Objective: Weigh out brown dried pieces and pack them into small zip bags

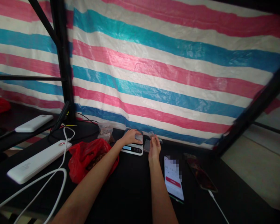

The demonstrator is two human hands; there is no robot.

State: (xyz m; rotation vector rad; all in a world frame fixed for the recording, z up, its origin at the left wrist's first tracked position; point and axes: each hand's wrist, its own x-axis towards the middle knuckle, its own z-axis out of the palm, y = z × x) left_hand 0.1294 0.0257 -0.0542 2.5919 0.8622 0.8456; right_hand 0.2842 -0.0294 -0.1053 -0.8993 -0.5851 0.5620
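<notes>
My left hand [130, 136] rests on top of a small white digital scale [133, 149], its fingers closed on a small clear plastic bag [138, 137] lying on the pan. Just to the right of the scale, my right hand [154, 147] pinches another small clear bag [151, 134] between its fingertips. Both forearms reach across the black table [130, 189] toward the striped tarp behind it.
A red plastic bag [88, 157] with brown contents lies left of the scale, with clear packets [105, 133] behind it. Two white power banks [38, 161] [34, 123] with a white cable [60, 174] sit left. Two phones [173, 182] [202, 177] lie right. A black frame post [63, 62] stands in front of the striped tarp [165, 71].
</notes>
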